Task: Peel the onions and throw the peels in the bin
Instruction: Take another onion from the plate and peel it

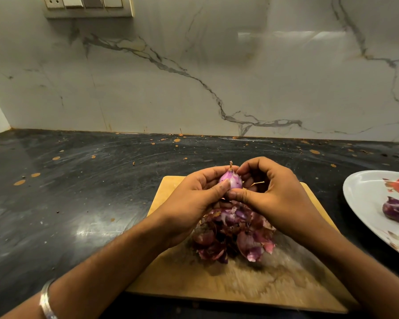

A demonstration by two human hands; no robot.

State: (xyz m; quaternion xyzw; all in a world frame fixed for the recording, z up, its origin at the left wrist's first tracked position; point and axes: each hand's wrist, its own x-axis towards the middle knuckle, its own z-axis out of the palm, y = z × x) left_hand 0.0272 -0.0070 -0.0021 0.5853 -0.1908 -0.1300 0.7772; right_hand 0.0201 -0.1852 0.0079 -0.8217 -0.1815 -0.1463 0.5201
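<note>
1. Black stone counter (83, 194) carries everything, with a marble wall behind it.
2. Wooden board (251, 284) lies near the front edge, under both hands.
3. White plate (364, 199) sits to the right of the board, just apart from it, and holds one peeled onion (397, 212).
4. Purple peels (234, 236) are heaped mid-board, directly below the hands; no bin is in view.
5. Left hand (194, 201) grips the onion (231, 180) from the left, thumb pressed on its near face, fingers curled behind.
6. Right hand (272, 192) closes in from the right, its thumb tip at the bulb's base and curled fingers touching near the top; I judge it is pinching at skin, though no loose flap shows.
7. Held above the board's far end, the onion stands upright: long axis vertical, dry stem tip up and slightly away, root end down between the two thumbs.
8. Both hands touch it, so the next strip likely pulls downward from the right side.
</note>
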